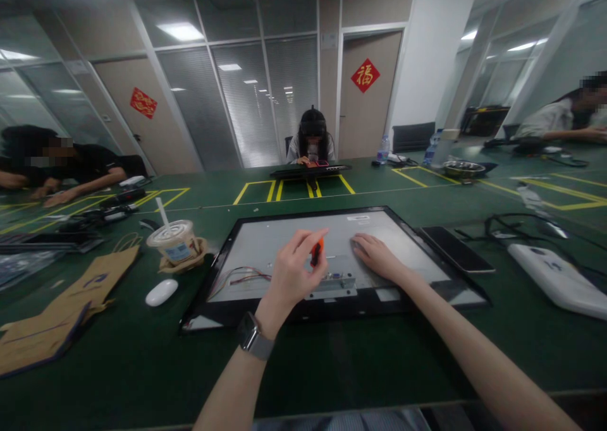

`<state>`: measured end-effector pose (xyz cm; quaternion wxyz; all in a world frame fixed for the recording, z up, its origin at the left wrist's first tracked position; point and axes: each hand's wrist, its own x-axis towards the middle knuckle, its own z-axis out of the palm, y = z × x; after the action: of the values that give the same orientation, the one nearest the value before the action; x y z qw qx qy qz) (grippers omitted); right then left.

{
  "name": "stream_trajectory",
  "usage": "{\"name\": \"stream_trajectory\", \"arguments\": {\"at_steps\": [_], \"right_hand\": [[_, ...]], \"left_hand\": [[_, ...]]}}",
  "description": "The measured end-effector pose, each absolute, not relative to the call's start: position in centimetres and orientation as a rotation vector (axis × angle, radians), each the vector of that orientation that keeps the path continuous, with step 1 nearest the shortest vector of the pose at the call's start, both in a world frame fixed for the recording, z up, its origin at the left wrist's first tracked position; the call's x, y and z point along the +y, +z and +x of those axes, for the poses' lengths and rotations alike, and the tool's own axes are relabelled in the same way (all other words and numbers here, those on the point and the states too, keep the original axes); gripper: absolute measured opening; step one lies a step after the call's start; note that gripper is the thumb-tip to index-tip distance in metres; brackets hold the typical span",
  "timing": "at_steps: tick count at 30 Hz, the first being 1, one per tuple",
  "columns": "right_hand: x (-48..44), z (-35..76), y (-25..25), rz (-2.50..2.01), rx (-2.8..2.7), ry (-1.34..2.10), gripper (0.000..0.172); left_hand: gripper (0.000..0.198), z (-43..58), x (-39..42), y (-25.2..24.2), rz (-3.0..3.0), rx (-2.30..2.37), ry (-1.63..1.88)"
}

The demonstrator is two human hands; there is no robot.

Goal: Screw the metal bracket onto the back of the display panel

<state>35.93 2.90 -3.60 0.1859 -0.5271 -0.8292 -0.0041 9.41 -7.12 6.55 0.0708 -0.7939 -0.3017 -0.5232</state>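
A flat display panel [284,234] with a grey metal back and black frame lies on the green table in front of me. Over its middle, my left hand [294,267] is closed around a screwdriver [317,251] with an orange and black handle; much of the tool is hidden by the fingers. My right hand [377,255] rests flat on the panel's back, fingers stretched out and holding nothing. Below the left hand sits a metal bracket with a blue connector [336,275]. Thin coloured wires [244,271] run across the panel's left part.
Left of the panel are a lidded drink cup [174,240], a white mouse [162,292] and a brown paper bag [80,298]. On the right lie a black phone [455,249], a white power bank-like block [554,279] and dark cables [516,219]. Other people sit around the table.
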Motion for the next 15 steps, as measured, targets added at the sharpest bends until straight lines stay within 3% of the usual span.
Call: {"name": "stream_trajectory", "arguments": {"at_steps": [10,15], "right_hand": [[3.1,36.0,-4.0,-1.492,-2.341,-0.045,0.04],[3.2,36.0,-4.2,-1.473,-2.349,-0.04,0.041]], "left_hand": [[0.035,10.5,-7.3,6.2,-2.309,-0.99,-1.969],[0.036,11.5,-7.5,5.2,-2.48,-1.015,-1.941]]}}
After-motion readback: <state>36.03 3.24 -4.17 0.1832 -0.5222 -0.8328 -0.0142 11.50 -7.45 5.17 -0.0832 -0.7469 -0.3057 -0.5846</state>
